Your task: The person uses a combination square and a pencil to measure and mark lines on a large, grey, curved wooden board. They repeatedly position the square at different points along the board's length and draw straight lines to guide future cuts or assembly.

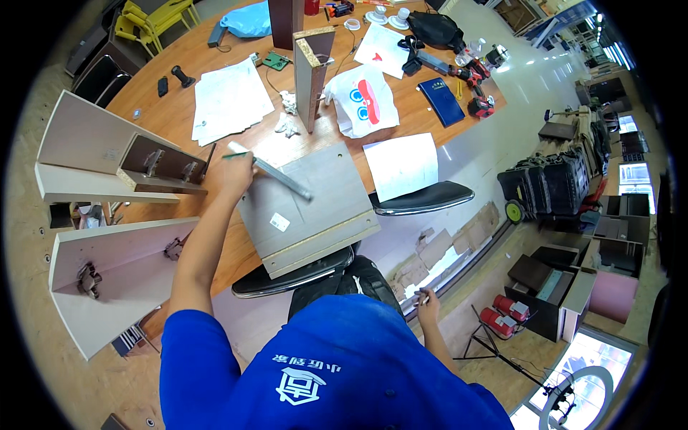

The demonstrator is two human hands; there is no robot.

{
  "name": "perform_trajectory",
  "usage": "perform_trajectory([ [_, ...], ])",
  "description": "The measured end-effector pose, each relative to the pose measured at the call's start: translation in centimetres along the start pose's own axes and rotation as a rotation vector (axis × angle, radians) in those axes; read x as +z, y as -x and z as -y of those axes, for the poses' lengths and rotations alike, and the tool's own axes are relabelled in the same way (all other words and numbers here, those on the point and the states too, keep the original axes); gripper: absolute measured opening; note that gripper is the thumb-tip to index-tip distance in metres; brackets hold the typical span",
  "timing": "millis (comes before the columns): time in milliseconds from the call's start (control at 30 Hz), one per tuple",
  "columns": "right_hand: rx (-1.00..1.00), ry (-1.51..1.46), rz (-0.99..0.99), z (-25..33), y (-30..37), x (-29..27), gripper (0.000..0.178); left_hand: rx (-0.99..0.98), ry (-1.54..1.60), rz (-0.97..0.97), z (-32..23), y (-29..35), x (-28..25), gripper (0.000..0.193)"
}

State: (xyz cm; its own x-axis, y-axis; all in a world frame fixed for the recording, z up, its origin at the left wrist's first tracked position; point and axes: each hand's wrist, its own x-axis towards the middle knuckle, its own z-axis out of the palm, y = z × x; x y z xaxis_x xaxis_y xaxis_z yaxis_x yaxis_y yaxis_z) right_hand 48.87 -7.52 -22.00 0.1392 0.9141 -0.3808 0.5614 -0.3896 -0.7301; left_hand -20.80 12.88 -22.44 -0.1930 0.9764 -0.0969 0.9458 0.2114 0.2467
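Note:
My left hand (235,172) is closed around one end of a long, pale grey-green bar (281,178), whose exact kind I cannot make out. The bar slants over a grey wood-look board (315,204), and its far end is blurred. That board lies flat in front of me, across the table edge and over a black seat; a small white label (279,222) is stuck on it, and raw chipboard shows along its near edge. Off to the right and low, my right hand (428,307) is closed on a small object that is too small to name.
White panels with metal hinges (89,279) stand at the left. On the wooden table (172,118) are an upright dark board (309,86), papers (228,104), a printed plastic bag (364,100), a blue booklet (441,102) and red-black power tools (479,106). A black chair seat (426,199) is at the right.

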Motion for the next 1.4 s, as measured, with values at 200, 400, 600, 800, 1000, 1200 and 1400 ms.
perform_trajectory([
  [200,-0.096,-0.040,0.051,1.6,-6.0,-0.2,0.018,-0.436,0.579,-0.054,-4.4,12.1,-1.8,0.019],
  [400,-0.128,-0.202,0.243,4.9,-10.0,0.8,0.015,-0.851,0.884,-0.095,-12.6,29.1,1.9,0.013],
  [600,-0.615,0.050,0.543,6.6,-19.0,7.2,0.017,-0.863,0.582,-0.078,-12.7,39.8,1.6,0.020],
  [800,-0.942,-0.042,0.749,22.8,-22.0,11.7,0.026,-0.822,0.349,0.046,-14.1,43.0,-1.9,0.019],
  [1000,-0.877,0.157,1.175,26.7,-11.3,14.4,0.059,-0.623,0.318,0.014,-18.6,39.3,-3.2,0.012],
  [1200,-0.853,0.431,1.255,25.6,0.0,17.3,0.043,-0.409,0.299,-0.148,-17.2,39.2,-2.7,0.011],
  [1400,-0.908,0.485,1.153,24.8,6.2,22.9,0.037,-0.334,0.312,-0.358,-12.7,42.7,-1.2,0.014],
])
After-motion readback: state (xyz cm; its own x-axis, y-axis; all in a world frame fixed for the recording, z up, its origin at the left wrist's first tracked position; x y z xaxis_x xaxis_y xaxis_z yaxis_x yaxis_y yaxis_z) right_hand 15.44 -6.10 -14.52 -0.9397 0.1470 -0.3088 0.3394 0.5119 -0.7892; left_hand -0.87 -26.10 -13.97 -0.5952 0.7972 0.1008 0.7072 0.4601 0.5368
